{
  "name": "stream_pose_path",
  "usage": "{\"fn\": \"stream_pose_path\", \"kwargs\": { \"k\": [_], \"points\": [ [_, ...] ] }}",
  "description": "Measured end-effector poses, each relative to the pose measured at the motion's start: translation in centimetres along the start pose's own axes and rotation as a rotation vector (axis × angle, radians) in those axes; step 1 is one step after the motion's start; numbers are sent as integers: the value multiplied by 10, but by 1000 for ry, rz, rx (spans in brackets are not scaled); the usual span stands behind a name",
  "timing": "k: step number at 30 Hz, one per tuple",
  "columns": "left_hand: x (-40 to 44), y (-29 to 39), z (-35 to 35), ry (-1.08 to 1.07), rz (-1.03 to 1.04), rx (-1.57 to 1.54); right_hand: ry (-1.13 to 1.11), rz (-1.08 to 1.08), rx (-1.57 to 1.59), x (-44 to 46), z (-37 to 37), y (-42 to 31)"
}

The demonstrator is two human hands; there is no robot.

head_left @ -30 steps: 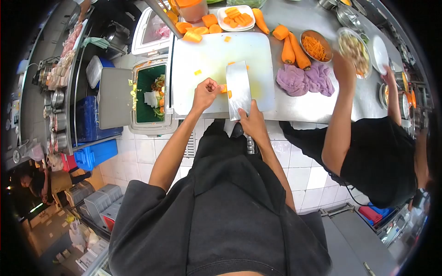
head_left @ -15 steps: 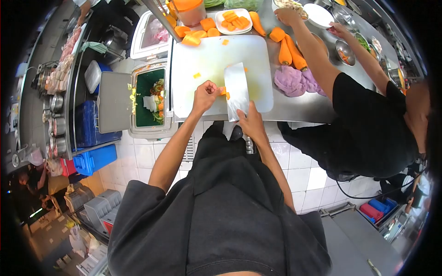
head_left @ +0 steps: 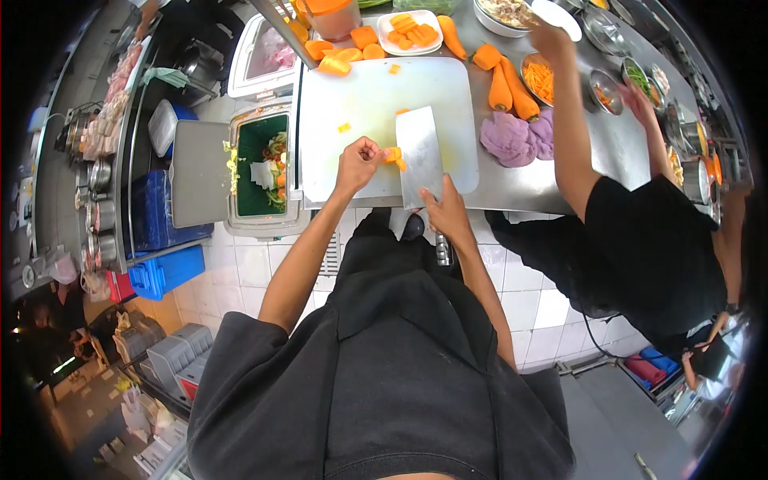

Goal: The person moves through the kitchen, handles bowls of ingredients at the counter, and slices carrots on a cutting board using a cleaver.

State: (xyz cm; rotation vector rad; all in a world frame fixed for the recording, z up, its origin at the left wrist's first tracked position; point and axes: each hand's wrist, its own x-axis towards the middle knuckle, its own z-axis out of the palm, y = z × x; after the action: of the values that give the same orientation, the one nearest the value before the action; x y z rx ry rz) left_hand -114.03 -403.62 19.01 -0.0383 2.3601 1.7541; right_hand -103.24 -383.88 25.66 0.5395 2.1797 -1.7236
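My right hand (head_left: 446,210) grips a wide-bladed cleaver (head_left: 419,152) at its near end; the handle is mostly hidden by my fingers. The blade stands over the right half of a white cutting board (head_left: 328,112). Just left of the blade, my left hand (head_left: 360,165) is closed with its fingertips pinching a small piece of carrot (head_left: 394,156). The piece sits close beside the cleaver. A few orange scraps (head_left: 344,128) lie loose on the board, one of them by the blade's far end.
Beyond the board are a plate of carrot slices (head_left: 410,34) and carrot chunks (head_left: 349,55). Whole carrots (head_left: 501,88) and a purple cloth (head_left: 512,138) lie to the right. A co-worker (head_left: 640,232) reaches over bowls there. An open waste bin (head_left: 262,172) stands left.
The cleaver has shifted slightly right, away from my left fingers. My left hand stays almost in place. The co-worker's arms have moved, uncovering a bowl of shredded carrot.
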Motion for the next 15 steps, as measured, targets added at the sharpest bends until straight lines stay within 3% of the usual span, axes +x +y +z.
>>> {"fn": "stream_pose_path", "kwargs": {
  "k": [15],
  "points": [
    [1,0,0,-19,25,25,-68,2,-33,14,-7,3]
  ]
}}
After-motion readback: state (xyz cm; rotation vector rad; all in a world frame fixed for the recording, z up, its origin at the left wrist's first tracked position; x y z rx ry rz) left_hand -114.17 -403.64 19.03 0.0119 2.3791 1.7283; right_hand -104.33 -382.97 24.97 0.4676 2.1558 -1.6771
